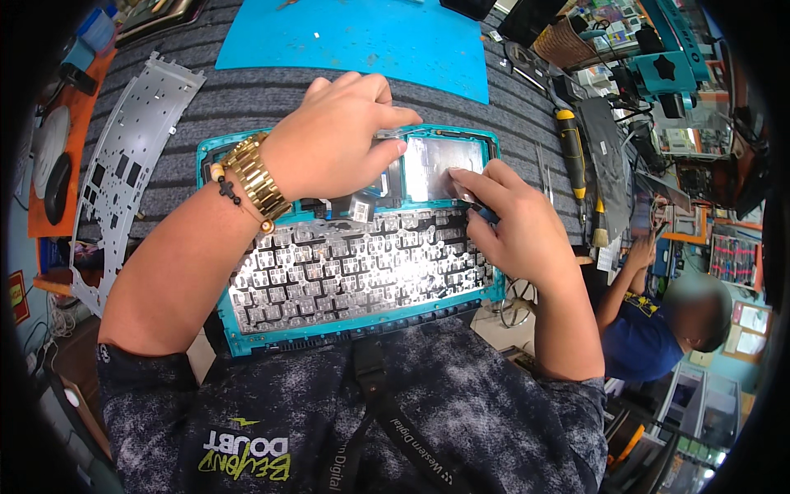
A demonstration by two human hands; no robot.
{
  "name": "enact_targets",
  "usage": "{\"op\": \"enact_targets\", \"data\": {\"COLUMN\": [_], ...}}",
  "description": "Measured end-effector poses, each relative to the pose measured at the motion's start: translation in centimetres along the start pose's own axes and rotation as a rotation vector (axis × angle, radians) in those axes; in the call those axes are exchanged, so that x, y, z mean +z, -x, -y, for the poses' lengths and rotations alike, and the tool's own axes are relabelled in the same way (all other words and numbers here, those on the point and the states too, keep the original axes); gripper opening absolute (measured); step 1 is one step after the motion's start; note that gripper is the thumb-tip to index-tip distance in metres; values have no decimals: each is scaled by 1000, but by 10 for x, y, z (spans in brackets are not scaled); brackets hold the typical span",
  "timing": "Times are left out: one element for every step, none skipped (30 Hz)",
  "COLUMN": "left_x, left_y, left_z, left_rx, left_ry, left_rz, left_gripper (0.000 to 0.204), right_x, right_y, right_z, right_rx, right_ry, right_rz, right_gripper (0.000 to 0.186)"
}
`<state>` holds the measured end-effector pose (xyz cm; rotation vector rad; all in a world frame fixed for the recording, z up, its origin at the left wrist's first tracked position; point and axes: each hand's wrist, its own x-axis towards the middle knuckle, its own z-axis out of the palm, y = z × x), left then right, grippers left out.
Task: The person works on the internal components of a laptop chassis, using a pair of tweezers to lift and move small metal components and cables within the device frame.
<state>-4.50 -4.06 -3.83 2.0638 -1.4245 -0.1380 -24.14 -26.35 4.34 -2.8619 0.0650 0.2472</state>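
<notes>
A teal laptop top case (504, 288) lies with its inner side up on a ribbed grey mat. Its silver keyboard backing (362, 272) shows a black pattern. My left hand (341, 132) reaches over the far edge, thumb and index finger closed about a thin greyish strip (398, 132) whose kind I cannot make out. My right hand (518, 218) grips a small metal pry tool (465, 196) with a dark blue handle, at the near right corner of the shiny touchpad plate (434, 165). A loose flap with a pale label (360, 207) sits beside the plate.
A perforated grey metal plate (136, 156) lies at the left, and a blue mat (354, 41) at the back. To the right are a yellow-black screwdriver (569, 144), a brush (600, 226) and a teal stand (666, 74). Another person (658, 321) sits beyond at right.
</notes>
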Motion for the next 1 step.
{"op": "enact_targets", "data": {"left_x": [0], "left_y": [0], "left_z": [0], "left_rx": [-2], "left_ry": [15], "left_rz": [9], "left_gripper": [41], "right_x": [-3], "right_y": [1], "right_z": [0], "right_rx": [5], "right_ry": [49], "right_rz": [16], "right_gripper": [57]}}
